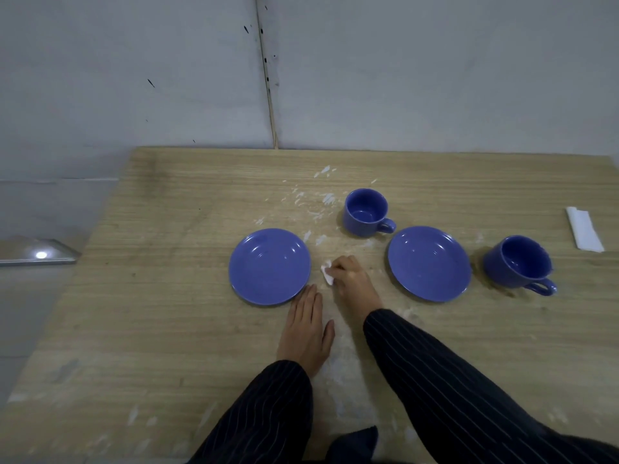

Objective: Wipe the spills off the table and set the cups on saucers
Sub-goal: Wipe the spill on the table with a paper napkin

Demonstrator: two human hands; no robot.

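**A:** At the centre of the frame, we are pressing a small crumpled tissue (327, 275) under our right hand (351, 279), fingers curled closed around it, because the white spills (315, 209) are lying across the counter (167, 296) just above it, in the gap between the two saucers.

**B:** And our left hand (306, 333)?

**A:** It is lying flat and fully open, holding nothing, palm down just below the left saucer (270, 266), fingertips about touching its rim. We are probably bracing ourselves, or keeping that saucer from sliding while we are wiping beside it.

**B:** Where are the cups sitting?

**A:** Both are standing upright on the bare counter, neither yet on a saucer. The near cup (365, 212) is waiting above the gap, right beside the streaks; the far cup (518, 262) is standing at centre right, just beside the right saucer (429, 263). We are judging they are being left off until the wiping is finished.

**B:** Anything spare?

**A:** A folded white napkin (584, 234) is resting at the right edge, well apart, seemingly kept in reserve. Faint pale smears are also showing lower down the counter, between our sleeves.
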